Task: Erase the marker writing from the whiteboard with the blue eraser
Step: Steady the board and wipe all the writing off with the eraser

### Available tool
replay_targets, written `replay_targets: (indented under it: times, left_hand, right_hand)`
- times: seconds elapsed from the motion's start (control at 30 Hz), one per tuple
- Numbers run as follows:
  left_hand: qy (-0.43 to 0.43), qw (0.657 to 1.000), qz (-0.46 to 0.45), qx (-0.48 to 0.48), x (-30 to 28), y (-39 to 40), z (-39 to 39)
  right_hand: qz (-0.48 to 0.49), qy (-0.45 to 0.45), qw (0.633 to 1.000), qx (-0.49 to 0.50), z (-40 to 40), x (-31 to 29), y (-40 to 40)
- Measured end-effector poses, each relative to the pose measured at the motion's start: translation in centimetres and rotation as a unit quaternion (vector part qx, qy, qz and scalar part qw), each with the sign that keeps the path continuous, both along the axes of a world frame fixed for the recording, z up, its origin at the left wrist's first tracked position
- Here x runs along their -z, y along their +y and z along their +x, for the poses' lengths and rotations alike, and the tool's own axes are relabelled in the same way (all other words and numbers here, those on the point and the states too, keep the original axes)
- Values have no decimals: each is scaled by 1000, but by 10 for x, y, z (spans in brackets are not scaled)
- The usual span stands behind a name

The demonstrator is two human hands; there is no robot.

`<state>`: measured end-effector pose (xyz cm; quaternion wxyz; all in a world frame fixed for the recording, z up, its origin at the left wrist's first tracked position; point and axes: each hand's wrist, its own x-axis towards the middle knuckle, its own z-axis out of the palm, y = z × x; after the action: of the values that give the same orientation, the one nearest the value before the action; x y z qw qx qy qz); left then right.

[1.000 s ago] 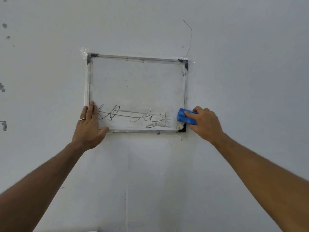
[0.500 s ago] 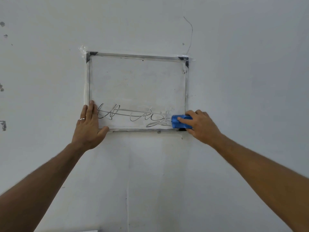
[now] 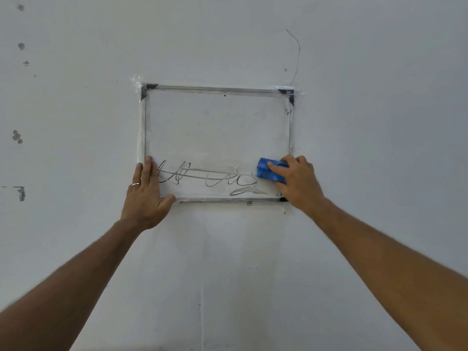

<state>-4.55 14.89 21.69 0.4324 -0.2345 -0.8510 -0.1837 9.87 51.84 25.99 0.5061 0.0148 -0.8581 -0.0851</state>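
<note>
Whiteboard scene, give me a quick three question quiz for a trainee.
1. True or false: the blue eraser sits at the right end of the marker writing.
2. Which hand grips the eraser: A left, B right?
3. Fill in: the left hand rests flat on the whiteboard's lower left ____.

Key: 1 true; 2 B, the right hand; 3 corner.

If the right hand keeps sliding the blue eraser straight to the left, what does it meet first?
The right hand with the blue eraser would first meet the black marker writing on the metal-framed whiteboard, probably its right end, right beside the eraser.
</note>
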Motion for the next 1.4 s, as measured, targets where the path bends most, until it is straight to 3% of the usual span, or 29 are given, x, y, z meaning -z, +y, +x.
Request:
replay_targets:
  times: [0.13,0.3,0.4,0.47,0.6,0.77,0.93,1.1,1.27,1.4]
  left_hand:
    - [3,1000,1,5,1,-2,-1]
    - [-1,1000,6,4,1,1,0]
    - [2,1000,10,5,2,1,1]
    - [0,1000,7,8,2,-1,0]
    - [0,1000,9,3,2,1,1]
    - [4,1000,-1,12,2,-4,-1]
    - [5,1000,1,15,2,-4,-2]
    - [9,1000,5,14,3,-4,-1]
    - [8,1000,6,17,2,-6,1]
    - [11,1000,4,24,1,-9,3]
  right_hand:
    - [97,-63,993,-31,9,23,16]
    - [-25,25,999,-16,-4,19,-3]
    - [78,10,995,-60,0,41,1]
    - [119,-12,991,-53,5,21,11]
    - [-1,35,999,-27,-11,-5,-12]
    - [157,-34,985,-70,-8,20,-15]
    - [16,28,999,-32,-18,-12,-27]
    - [159,-34,983,-79,-9,16,-15]
    - [8,32,998,-55,-23,-5,-44]
    - [142,-39,984,-104,-16,15,-32]
